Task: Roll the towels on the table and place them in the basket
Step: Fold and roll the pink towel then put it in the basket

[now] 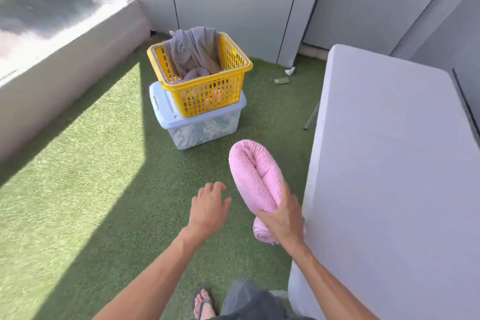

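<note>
The right hand (281, 218) gripped a rolled pink towel (255, 176) around its lower part, fingers curled over the roll, and held it in the air beside the near left edge of the white table (389, 163). The towel was bent double, its folded end pointing up and away toward the basket, and a short end stuck out below the hand. It touched neither the table nor the ground.

The left hand (210, 205) held nothing; it hung free over the grass with its fingers relaxed and slightly spread, just left of the towel and apart from it.

Further off stood the yellow basket (207, 96), set on the pale blue lid of a clear storage box (202, 130). A grey towel (193, 52) lay inside the basket, part of it draped up over the far rim, with a rolled grey piece lower down. Something pink showed faintly through the holes of the front wall.

The ground was green artificial grass (104, 176), half in sun and half in shade. A low wall with a window ran along the left, and grey panels closed the back. A foot in a sandal (205, 304) showed at the bottom edge
</note>
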`<action>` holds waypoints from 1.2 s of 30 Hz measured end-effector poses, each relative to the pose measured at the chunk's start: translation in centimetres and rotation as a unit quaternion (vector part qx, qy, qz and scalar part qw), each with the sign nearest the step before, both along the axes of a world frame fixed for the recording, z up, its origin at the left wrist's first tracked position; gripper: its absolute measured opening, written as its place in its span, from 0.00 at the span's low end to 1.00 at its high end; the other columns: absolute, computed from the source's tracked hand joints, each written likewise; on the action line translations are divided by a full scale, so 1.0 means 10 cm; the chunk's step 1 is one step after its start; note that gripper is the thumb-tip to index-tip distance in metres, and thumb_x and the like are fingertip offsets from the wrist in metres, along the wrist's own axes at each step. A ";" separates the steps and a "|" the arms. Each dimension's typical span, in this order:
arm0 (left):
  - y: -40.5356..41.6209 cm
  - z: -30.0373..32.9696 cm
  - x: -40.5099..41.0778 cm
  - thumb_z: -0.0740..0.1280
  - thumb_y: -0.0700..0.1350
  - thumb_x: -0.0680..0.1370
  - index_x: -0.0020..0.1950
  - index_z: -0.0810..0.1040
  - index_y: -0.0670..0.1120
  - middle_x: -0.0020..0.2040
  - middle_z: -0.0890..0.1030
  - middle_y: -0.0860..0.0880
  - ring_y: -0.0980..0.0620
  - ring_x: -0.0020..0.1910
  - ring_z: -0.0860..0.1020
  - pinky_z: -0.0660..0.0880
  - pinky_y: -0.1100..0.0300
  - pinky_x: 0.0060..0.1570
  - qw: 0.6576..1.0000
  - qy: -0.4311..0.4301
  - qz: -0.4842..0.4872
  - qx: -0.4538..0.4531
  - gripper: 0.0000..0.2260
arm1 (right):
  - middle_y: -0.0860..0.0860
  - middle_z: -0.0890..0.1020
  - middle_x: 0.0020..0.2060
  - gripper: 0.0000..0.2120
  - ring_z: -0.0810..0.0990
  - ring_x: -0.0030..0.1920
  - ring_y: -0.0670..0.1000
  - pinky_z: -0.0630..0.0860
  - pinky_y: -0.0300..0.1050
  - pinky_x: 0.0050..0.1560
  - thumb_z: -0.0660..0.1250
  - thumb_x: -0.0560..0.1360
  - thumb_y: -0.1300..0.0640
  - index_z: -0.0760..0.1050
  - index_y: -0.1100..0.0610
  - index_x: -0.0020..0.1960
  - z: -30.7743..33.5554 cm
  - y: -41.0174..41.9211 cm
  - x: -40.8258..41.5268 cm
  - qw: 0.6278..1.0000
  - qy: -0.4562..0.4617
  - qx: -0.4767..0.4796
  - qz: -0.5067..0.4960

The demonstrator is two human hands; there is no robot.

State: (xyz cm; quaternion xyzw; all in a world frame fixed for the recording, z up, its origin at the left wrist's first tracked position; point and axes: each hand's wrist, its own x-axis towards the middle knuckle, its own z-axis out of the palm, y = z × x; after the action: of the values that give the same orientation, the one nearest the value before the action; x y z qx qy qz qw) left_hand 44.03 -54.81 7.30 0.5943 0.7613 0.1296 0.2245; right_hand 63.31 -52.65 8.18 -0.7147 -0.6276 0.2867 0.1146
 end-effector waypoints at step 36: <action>5.55 -0.98 -3.71 0.65 0.49 0.76 0.62 0.74 0.42 0.67 0.73 0.37 0.35 0.66 0.72 0.73 0.43 0.58 0.990 0.074 0.117 0.017 0.18 | 0.55 0.69 0.63 0.46 0.69 0.63 0.60 0.71 0.58 0.57 0.68 0.62 0.39 0.51 0.40 0.76 -0.64 6.60 -4.02 0.921 -0.145 -0.099 0.348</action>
State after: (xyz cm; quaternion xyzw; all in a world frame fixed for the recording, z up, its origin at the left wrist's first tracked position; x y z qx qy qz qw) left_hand 6.90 0.71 -2.47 0.5128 0.8378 0.1233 0.1412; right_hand 23.15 13.31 1.73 -0.4926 -0.8150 0.2620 -0.1561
